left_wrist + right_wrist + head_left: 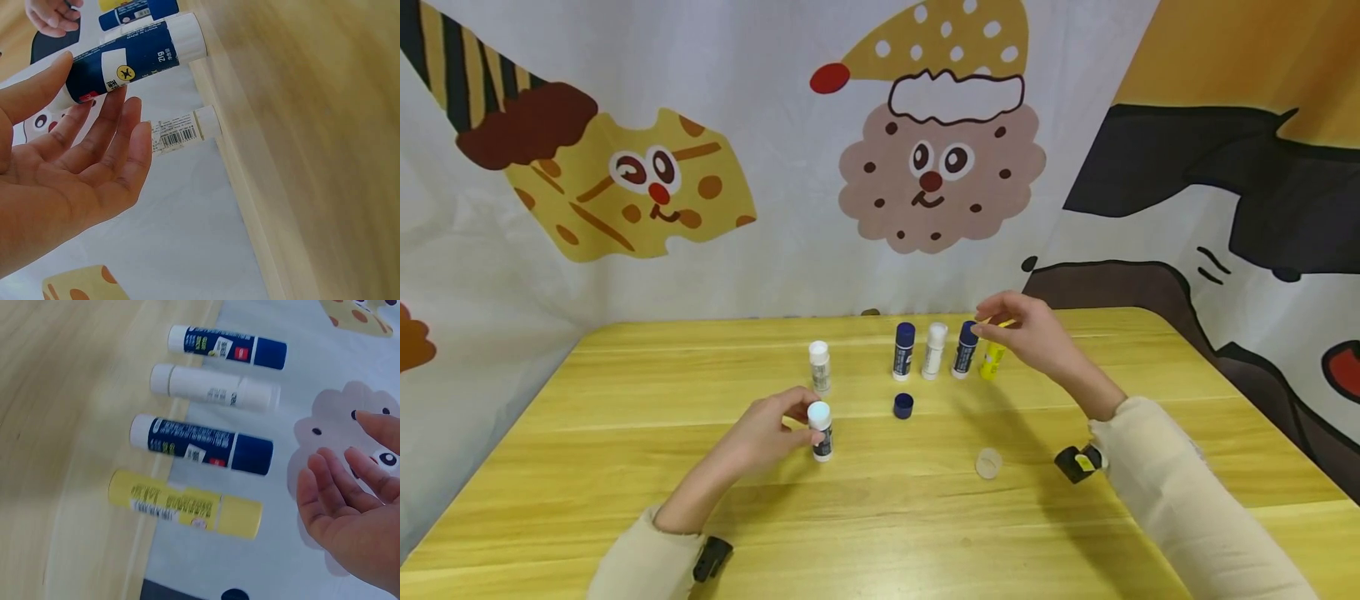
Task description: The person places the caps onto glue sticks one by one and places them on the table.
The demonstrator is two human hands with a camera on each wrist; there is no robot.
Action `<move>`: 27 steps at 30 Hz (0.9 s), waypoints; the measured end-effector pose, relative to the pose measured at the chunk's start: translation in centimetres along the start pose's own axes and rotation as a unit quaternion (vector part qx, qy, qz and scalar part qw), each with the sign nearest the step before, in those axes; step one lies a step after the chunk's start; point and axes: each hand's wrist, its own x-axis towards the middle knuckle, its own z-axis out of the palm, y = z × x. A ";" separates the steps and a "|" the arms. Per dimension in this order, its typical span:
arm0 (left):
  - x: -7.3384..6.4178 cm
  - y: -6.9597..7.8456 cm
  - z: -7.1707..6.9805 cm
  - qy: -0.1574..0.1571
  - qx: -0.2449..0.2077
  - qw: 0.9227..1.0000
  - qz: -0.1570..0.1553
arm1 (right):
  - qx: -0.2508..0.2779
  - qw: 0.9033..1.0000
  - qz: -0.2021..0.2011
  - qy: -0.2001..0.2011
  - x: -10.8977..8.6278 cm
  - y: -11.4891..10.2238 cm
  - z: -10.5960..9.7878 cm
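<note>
My left hand pinches a navy glue stick near its pale, capless top. In the left wrist view, the thumb and fingers lie on opposite sides of its label. Just behind it stands a white glue stick. My right hand hovers by the tops of a navy glue stick and a yellow glue stick. The right wrist view shows its relaxed fingers apart from the sticks, holding nothing. Left of those two stand another white glue stick and another navy glue stick, both upright.
A loose navy cap sits on the wooden table in front of the row. Nearer the right forearm lies a small translucent round piece. A patterned cloth hangs behind the table's back edge.
</note>
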 end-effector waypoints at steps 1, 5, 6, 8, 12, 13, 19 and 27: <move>0.0 0.0 0.0 0.000 0.000 1.000 -0.001 | 0.001 1.000 -0.002 -0.003 0.1 -0.2 0.2; 0.1 -0.1 0.2 0.004 0.005 1.000 -0.003 | 0.012 1.000 -0.002 -0.017 0.2 -0.8 0.8; 0.2 -0.1 0.2 0.005 0.006 1.000 -0.003 | 0.015 1.000 0.000 -0.022 0.2 -1.0 1.0; 0.2 -0.2 0.2 0.006 0.007 1.000 0.001 | 0.020 0.999 0.004 -0.031 0.2 -1.2 1.3; 0.2 -0.3 0.2 0.005 0.006 1.000 0.007 | 0.028 0.999 0.002 -0.039 0.2 -1.5 1.9; 0.2 -0.3 0.2 0.005 0.005 1.000 0.007 | 0.032 0.999 0.003 -0.039 0.3 -1.5 2.0; 0.1 -0.3 0.1 0.007 0.008 1.000 0.004 | 0.053 0.997 0.016 -0.045 0.3 -2.2 3.0; 0.0 -0.1 0.1 0.008 0.008 1.000 -0.004 | 0.094 0.994 0.018 -0.059 -0.1 -2.6 4.8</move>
